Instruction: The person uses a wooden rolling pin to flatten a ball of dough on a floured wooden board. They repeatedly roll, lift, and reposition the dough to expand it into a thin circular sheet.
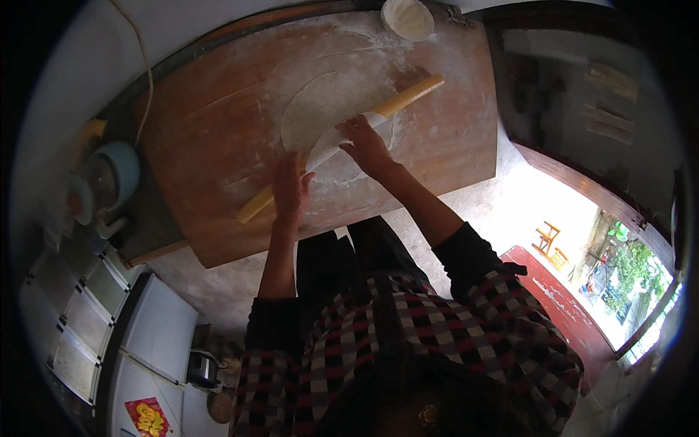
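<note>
A round sheet of dough [317, 106] lies on a floured wooden board [207, 136], part of it wrapped over a long wooden rolling pin [412, 95]. The pin lies slantwise, its lower left end nearer my body. My left hand [291, 183] rests over the pin just left of the wrapped dough, fingers pointing away from me. With its fingertips and thumb spread, my right hand [365, 143] touches the dough wrapped round the pin's middle. Whether the fingers of either hand close round the pin is hard to see.
A white bowl of flour [408, 21] stands at the board's far edge. Left of the board are a light blue basin [123, 175] and a hanging cord [148, 82]. A red wooden surface [562, 306] lies at the right, by a bright doorway.
</note>
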{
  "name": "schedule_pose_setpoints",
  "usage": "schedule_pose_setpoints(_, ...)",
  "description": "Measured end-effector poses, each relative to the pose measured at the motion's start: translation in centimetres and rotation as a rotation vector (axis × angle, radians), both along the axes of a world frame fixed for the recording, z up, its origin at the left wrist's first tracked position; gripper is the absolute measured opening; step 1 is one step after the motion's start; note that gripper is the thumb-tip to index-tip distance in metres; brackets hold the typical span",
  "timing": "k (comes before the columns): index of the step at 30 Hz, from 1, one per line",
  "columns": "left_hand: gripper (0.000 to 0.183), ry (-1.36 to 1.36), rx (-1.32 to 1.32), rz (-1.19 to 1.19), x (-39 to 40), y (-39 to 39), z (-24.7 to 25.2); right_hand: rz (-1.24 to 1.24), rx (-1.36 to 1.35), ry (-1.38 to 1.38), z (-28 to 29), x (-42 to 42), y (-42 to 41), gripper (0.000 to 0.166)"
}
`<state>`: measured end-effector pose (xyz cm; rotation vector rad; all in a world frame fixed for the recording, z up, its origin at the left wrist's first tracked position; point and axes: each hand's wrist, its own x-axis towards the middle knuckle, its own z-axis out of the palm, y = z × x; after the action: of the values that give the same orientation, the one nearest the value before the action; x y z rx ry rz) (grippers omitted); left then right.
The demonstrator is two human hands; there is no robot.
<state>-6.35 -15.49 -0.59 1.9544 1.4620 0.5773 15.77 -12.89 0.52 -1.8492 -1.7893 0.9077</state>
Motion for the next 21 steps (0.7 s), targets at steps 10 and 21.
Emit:
schedule_pose_setpoints(10, 0.057, 0.032, 0.038, -0.124, 7.3, 1.4, -1.4, 0.425, 0.190, -0.281, -1.4, 2.2, 1.0, 0.036)
schedule_pose_setpoints(21, 0.045, 0.015, -0.097, -0.369, 5.4, 0.9, -0.7, 0.189, 0.075, -0.298, 1.0, 0.6, -5.3, 0.050)
